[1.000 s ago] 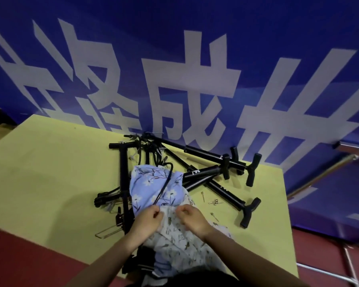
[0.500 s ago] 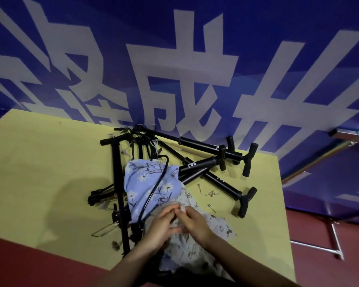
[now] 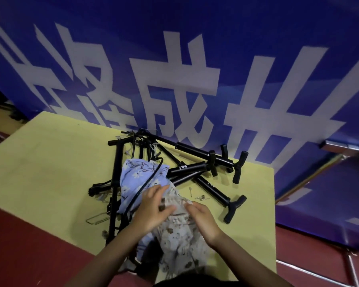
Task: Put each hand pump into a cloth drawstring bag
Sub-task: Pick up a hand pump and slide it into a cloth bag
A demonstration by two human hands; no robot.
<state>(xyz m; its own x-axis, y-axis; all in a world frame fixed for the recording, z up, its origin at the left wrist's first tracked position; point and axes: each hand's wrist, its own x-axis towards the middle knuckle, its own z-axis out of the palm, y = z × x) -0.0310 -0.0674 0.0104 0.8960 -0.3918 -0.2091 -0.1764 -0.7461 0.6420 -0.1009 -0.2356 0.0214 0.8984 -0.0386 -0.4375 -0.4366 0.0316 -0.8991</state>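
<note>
Several black hand pumps [image 3: 203, 154] with T-handles lie tangled on the yellow table [image 3: 46, 166]. A blue floral cloth bag [image 3: 137, 179] lies over the pile, with a black hose [image 3: 147, 183] draped across it. In front of it lies a beige floral cloth bag [image 3: 180, 235]. My left hand [image 3: 151, 210] rests on the beige bag's upper end with its fingers stretched toward the right. My right hand [image 3: 201, 218] grips the same end of the cloth from the right side. The bag's mouth is hidden under my hands.
Small metal needle fittings [image 3: 201, 197] lie on the table right of the bags. A bent wire foot piece [image 3: 97, 219] sticks out at the left of the pile. A blue banner [image 3: 174, 59] with white characters stands behind the table. Red floor [image 3: 29, 245] surrounds it.
My hands have shifted on the beige bag's upper end: the left hand's fingers are now spread flat over it and the right hand sits a little lower right. The camera view tilted slightly.
</note>
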